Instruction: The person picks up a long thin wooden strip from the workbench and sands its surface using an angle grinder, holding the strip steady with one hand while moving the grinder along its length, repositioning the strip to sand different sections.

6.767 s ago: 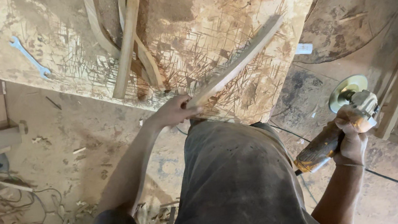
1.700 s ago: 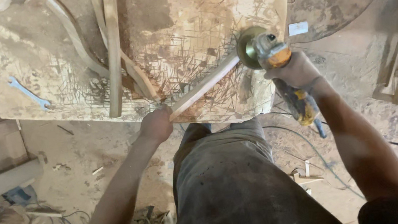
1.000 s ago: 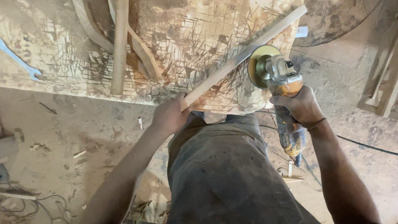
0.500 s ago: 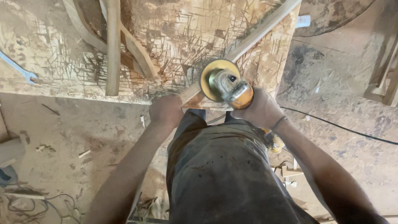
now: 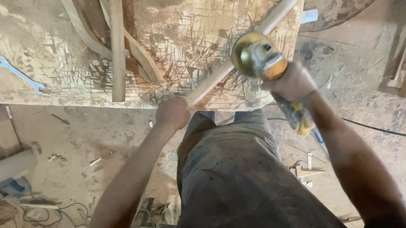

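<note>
Scarred plywood bench (image 5: pixel 192 22) — dusty floor (image 5: pixel 88 143) beneath, littered.

Dusty dark shirt, bare forearms

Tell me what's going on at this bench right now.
A person stands at a scarred, dusty workbench. The left hand holds the near end of a long wooden strip that lies slantwise across the bench. The right hand grips an angle grinder, its disc on the strip's middle. A blue wrench and more wooden strips lie to the left.
</note>
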The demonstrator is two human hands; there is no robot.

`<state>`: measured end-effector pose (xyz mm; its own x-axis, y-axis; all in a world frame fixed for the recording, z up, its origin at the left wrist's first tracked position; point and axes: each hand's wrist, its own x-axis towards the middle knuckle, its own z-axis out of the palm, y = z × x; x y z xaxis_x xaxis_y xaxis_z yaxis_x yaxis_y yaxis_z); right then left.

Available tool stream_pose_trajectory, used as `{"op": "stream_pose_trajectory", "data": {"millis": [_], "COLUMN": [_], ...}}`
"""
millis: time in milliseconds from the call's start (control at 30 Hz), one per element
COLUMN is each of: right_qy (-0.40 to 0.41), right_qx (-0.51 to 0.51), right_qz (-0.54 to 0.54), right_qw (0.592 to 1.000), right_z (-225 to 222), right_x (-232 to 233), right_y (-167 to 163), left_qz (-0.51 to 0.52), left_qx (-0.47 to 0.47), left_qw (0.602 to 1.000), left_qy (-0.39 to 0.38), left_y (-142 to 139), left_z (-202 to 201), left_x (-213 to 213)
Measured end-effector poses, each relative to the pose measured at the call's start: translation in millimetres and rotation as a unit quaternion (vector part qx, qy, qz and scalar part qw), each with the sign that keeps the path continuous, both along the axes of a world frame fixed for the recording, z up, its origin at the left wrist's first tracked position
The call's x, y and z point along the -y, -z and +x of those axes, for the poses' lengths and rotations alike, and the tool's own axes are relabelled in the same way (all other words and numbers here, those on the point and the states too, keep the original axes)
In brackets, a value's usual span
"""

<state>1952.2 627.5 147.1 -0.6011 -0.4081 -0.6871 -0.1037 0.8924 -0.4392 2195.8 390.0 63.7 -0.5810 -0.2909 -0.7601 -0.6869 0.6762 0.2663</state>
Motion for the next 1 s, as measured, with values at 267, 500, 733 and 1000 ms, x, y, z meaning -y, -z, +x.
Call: {"op": "stream_pose_trajectory", "data": {"millis": [267, 500, 733, 1000], "right_qy": [-0.049, 0.006, -0.059, 0.031], "right_qx": [0.031, -0.064, 0.002, 0.012], "right_qz": [-0.027, -0.024, -0.068, 0.021], "right_qw": [0.998, 0.998, 0.996, 0.999], "right_z": [49.3, -35.2, 56.9, -24.2], "right_x": [5.4, -14.3, -0.2, -20.8], "right_y": [10.4, 9.0, 3.2, 21.8], "left_qz": [0.032, 0.088, 0.178, 0.198], "left_qx": [0.083, 0.044, 0.048, 0.074], "left_qw": [0.995, 0.995, 0.981, 0.975], "left_qy": [-0.047, -0.012, -0.062, -0.063], "left_y": [-3.6, 23.6, 39.3, 39.4], "left_z": [-9.0, 0.8, 1.2, -4.2], "left_x": [6.6, 8.0, 27.6, 33.0]}}
